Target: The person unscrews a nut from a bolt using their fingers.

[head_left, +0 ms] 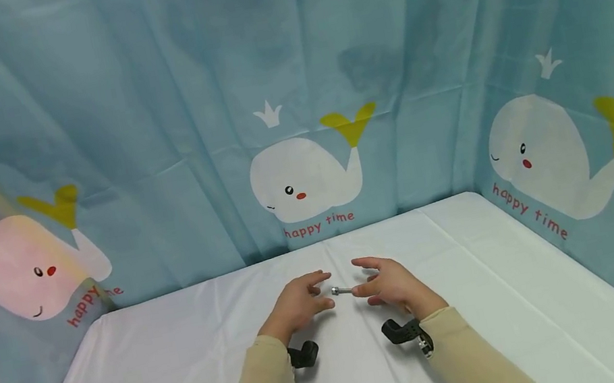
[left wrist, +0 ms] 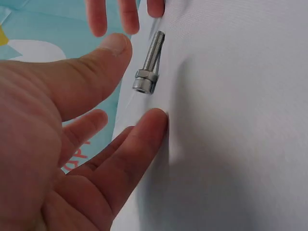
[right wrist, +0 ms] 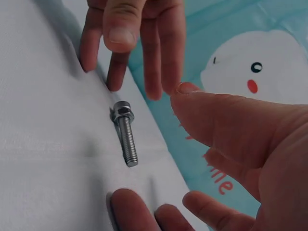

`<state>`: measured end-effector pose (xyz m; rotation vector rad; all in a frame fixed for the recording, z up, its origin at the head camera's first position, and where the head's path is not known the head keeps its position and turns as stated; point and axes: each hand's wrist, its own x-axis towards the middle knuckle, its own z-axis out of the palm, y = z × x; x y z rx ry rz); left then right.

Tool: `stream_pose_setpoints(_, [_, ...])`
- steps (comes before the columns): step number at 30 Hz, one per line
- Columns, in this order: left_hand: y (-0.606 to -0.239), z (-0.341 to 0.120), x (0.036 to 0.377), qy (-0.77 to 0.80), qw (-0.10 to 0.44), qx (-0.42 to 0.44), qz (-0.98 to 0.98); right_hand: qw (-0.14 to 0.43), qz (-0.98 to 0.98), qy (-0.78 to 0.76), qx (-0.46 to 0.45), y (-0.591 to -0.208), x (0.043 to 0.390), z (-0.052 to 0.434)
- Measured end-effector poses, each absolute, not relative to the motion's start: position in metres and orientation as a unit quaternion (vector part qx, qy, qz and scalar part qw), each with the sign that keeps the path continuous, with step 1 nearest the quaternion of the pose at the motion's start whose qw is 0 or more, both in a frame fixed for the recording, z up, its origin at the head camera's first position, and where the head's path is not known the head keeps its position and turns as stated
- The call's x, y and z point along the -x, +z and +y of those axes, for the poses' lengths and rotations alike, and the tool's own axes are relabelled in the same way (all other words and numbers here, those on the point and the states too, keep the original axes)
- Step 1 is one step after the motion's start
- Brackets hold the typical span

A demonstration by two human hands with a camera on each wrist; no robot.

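Observation:
A small steel bolt (head_left: 342, 291) with a nut and washer at its head lies flat on the white tablecloth (head_left: 187, 349). My left hand (head_left: 324, 290) hovers just left of it, fingers relaxed and spread, one fingertip pressing the cloth. My right hand (head_left: 359, 277) is just right of it, equally loose. In the left wrist view the bolt (left wrist: 149, 62) lies free between the thumb and a finger of the left hand (left wrist: 130, 82). In the right wrist view the bolt (right wrist: 125, 134) lies under the right hand (right wrist: 154, 144), whose thumb does not touch it. Neither hand holds anything.
Blue curtains printed with white whales (head_left: 305, 178) close off the table at the back and both sides. Black wrist camera mounts (head_left: 303, 354) (head_left: 406, 331) sit under both beige sleeves. White cloth stretches to the left, right and front of the hands.

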<state>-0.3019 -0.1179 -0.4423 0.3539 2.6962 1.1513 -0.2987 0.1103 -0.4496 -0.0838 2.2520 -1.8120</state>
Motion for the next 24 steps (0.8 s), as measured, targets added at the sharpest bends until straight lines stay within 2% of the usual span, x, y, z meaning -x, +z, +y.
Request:
stream_pose_setpoints(17, [-0.453,-0.104,0.315,0.350,0.066,-0.100,0.929,0.126,0.826,-0.543,0.080,-0.452,0.305,0.097])
stream_pose_setpoints(24, [-0.461,-0.105,0.318,0.362,0.055,-0.093,0.926,0.082,0.894,-0.428,0.102,-0.456,0.312,0.093])
